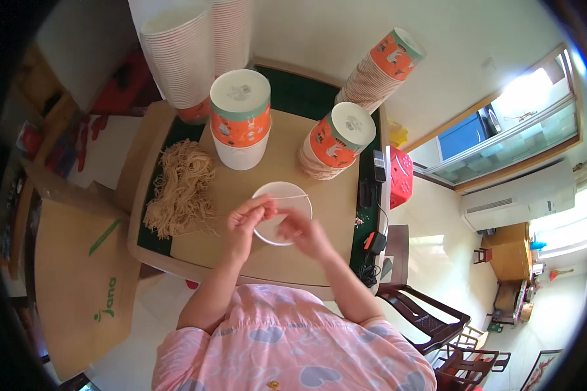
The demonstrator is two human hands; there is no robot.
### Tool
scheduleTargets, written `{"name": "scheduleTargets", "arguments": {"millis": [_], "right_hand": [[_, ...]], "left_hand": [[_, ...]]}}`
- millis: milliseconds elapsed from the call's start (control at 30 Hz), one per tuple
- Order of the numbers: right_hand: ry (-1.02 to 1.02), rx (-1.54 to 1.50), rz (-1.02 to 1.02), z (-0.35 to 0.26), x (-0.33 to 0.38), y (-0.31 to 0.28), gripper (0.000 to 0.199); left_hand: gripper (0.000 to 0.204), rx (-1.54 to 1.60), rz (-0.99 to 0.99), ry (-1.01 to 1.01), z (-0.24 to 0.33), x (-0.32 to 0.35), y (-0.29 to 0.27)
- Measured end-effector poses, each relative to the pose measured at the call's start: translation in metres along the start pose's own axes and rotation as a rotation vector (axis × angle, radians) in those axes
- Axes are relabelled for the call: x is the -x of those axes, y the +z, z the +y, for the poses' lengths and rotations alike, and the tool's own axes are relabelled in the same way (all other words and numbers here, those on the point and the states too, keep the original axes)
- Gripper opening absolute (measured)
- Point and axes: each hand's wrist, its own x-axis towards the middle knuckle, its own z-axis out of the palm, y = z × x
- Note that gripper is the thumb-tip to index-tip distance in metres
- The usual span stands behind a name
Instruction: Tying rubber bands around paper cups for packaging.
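Observation:
A white paper tub [267, 231] stands on the table in front of me, its round mouth facing up. Over its left rim is my left hand [246, 218], fingers pinched on a thin pale string [290, 197] that stretches right across the tub. My right hand [303, 233] hangs over the tub's right side, smeared by motion, so its fingers cannot be read. A tangled bundle of tan strings [181, 186] lies on the table to the left.
Behind the tub rise two stacks of upturned orange-and-green tubs [241, 127] [339, 140]. Taller stacks [179, 58] [378, 72] stand at the back. A cardboard box [78, 274] is at left. Black cables and an adapter [374, 243] line the table's right edge, near a dark chair [427, 319].

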Motion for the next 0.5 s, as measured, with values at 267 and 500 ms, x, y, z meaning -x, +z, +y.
{"name": "scheduleTargets", "arguments": {"millis": [267, 500], "right_hand": [[0.168, -0.212, -0.135, 0.033, 0.018, 0.031, 0.012], [0.145, -0.241, -0.101, 0.01, 0.007, 0.037, 0.018]], "left_hand": [[0.029, 0.104, 0.099, 0.0, 0.011, -0.029, -0.037], [0.036, -0.05, -0.172, -0.14, 0.021, -0.008, -0.004]]}}
